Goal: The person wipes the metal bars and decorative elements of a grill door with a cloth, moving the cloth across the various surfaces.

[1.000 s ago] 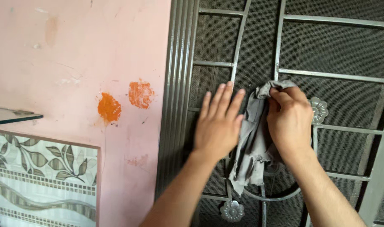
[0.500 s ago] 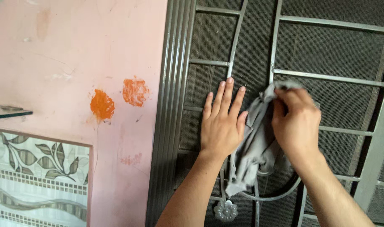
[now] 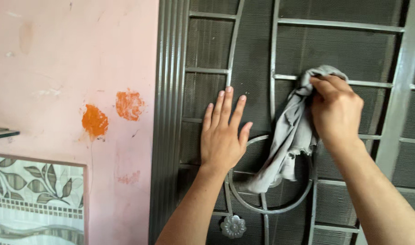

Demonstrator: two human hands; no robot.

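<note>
left hand (image 3: pixel 222 136): spread flat on grille (image 3: pixel 339 50). right hand (image 3: pixel 336 111): gripping cloth (image 3: pixel 291 136) against bar. risk: hanging cloth may snag on scrollwork.

The left hand (image 3: pixel 223 134) lies flat and open, palm pressed to the metal grille door (image 3: pixel 252 54), fingers (image 3: pixel 227 102) together and pointing up, thumb out to the right. Its bare forearm rises from below. The right hand (image 3: pixel 336 111), further right on the door, is curled into a closed grip, knuckles outward, its forearm slanting down to the right.
</note>
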